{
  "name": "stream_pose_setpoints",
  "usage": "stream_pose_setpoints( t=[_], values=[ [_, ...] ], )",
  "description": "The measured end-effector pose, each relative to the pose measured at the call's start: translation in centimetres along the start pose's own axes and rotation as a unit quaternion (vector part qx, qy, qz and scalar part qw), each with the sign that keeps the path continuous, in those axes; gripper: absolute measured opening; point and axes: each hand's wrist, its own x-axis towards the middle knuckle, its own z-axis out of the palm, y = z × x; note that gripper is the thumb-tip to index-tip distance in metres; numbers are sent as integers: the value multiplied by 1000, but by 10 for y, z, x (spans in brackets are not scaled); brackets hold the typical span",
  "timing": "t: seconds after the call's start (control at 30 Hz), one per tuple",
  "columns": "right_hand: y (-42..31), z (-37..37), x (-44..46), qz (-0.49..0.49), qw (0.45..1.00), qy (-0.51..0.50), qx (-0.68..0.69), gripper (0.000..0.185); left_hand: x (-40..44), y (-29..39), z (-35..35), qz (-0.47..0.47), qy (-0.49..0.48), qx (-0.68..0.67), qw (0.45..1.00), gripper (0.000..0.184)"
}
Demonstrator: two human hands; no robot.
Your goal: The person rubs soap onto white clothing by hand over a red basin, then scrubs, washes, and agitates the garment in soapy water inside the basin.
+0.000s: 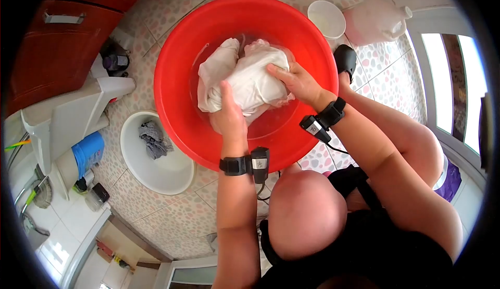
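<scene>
Large red basin on patterned tile floor; shallow water looks to be in its bottom. Bunched white cloth lies inside, near the middle, between both hands. Risk, as I judge it: wet weight could drag the loose folds down out of a light hold; a sudden drop might splash. Forearms dipping lower could wet the wrist units, the right one hanging inside the rim. Left hand reaches up from the near side, palm against the cloth, thumb upright; its fingers are hidden, closure can't be told. Right hand angles in from the right, thumb on top, fingers curled underneath, pinching the cloth's edge.
</scene>
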Motion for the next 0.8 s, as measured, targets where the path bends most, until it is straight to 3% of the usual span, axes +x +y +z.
stream_pose_setpoints(
  t=[0.13,0.2,0.23,0.27,0.3,0.33,0.37,0.4,0.43,0.5,0.53,0.6,0.63,0.67,0.73,0.77,0.8],
  values=[
    [-12,-2,-10,-12,998,-3,62,46,3,-5,-6,61,-34,-17,997,50],
    [9,-24,3,21,981,74,-180,42,-1,2,-21,-42,-41,126,990,58],
    [17,-27,6,-25,987,72,-142,50,-1,-3,-31,-39,-40,127,990,58],
    [25,-29,10,-28,987,71,-142,50,1,-15,-46,10,-69,220,973,61],
    [25,-27,9,-152,941,135,-271,59,1,-20,-56,59,-97,310,944,64],
    [19,-22,6,-267,859,197,-389,69,-4,-10,-62,60,-98,311,943,64],
    [10,-22,4,-228,810,65,-536,80,-8,4,-70,12,-103,390,915,64],
    [5,-13,3,-225,811,68,-536,80,-10,19,-71,-36,-107,467,877,63],
    [1,-2,4,-173,811,43,-557,83,-11,37,-67,-36,-111,468,876,63],
    [6,7,17,-115,780,-58,-612,91,-11,70,-57,-173,-86,654,732,62],
    [13,13,15,-117,781,-59,-611,91,-13,75,-54,-173,-83,655,731,62],
    [33,26,5,-33,669,-153,-727,74,-16,78,-49,76,20,627,775,64],
    [45,29,3,-34,667,-154,-728,74,-12,77,-47,135,-15,621,772,71],
    [58,31,2,-23,647,-155,-746,68,-6,71,-44,135,-14,620,773,71],
    [66,33,4,-12,626,-156,-764,62,6,56,-33,278,-156,656,684,80],
    [68,34,6,13,627,-156,-763,59,8,50,-26,277,-156,656,685,80],
    [70,35,10,38,628,-155,-761,56,8,45,-17,212,-185,708,648,85]
  ],
)
